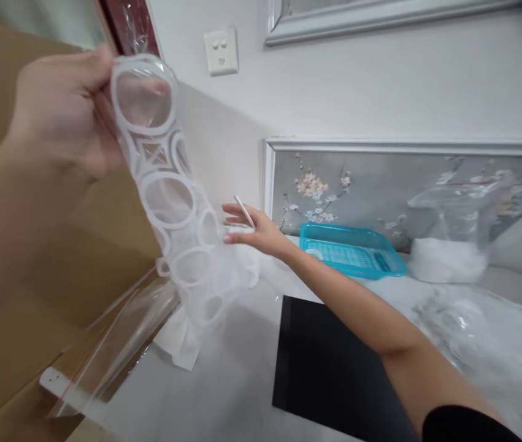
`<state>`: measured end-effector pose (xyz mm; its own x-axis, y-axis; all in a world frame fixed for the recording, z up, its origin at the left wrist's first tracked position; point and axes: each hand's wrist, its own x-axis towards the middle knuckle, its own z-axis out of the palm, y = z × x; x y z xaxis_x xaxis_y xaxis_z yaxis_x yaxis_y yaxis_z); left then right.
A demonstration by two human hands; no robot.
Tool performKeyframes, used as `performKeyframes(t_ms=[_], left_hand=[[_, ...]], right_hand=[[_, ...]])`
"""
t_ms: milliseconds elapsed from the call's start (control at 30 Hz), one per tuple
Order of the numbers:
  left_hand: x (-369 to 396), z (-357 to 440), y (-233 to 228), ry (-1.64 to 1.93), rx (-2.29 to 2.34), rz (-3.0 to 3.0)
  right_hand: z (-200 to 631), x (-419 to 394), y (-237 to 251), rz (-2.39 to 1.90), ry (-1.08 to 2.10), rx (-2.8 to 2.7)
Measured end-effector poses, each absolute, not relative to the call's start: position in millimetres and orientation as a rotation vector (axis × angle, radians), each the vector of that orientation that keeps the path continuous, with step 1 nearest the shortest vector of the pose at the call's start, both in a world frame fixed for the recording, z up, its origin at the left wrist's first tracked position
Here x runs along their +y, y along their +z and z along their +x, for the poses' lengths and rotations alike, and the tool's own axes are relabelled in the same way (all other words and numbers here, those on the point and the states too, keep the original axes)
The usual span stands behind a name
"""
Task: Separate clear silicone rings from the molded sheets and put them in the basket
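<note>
Left hand (62, 107) raised, fingers pinched shut; right hand (251, 230) outstretched, fingers extended.
</note>
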<state>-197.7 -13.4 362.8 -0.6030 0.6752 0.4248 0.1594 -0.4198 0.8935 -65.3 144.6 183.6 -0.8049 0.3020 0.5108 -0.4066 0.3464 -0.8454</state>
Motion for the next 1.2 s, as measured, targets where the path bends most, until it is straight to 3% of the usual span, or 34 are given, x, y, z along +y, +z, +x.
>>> performKeyframes(t_ms=[100,267,367,567,667,833,1000,1100,1200], left_hand=[[-4.3,-164.3,346.1,2.008,1.143,1.676],[5.9,-110.2,324.1,1.886,1.078,1.657],[2.3,-78.3,321.8,1.876,1.124,1.598],[19.4,-57.2,320.4,1.934,1.154,1.599],[48.8,-65.4,318.1,1.999,1.172,1.577],[95.2,-74.9,324.1,2.157,1.099,1.439],[104.0,-73.7,295.0,2.247,0.892,1.342],[77.3,-81.4,232.3,1.984,0.838,1.424],[28.8,-94.8,152.8,1.148,0.957,1.742]], right_hand=[[-17.1,142.3,161.0,0.024,1.577,-2.116],[73.2,144.2,133.0,-0.188,1.815,-2.213],[129.6,137.0,130.5,-0.299,1.765,-2.309],[216.9,133.8,154.5,-0.783,1.391,-2.122],[239.3,152.8,178.0,-0.829,1.105,-2.078],[256.2,192.1,226.9,-0.935,0.271,-1.949],[275.7,176.2,252.4,-0.864,0.016,-1.94],[293.8,138.0,225.2,-0.922,0.052,-2.241],[309.0,92.8,168.6,-1.065,0.237,-2.55]])
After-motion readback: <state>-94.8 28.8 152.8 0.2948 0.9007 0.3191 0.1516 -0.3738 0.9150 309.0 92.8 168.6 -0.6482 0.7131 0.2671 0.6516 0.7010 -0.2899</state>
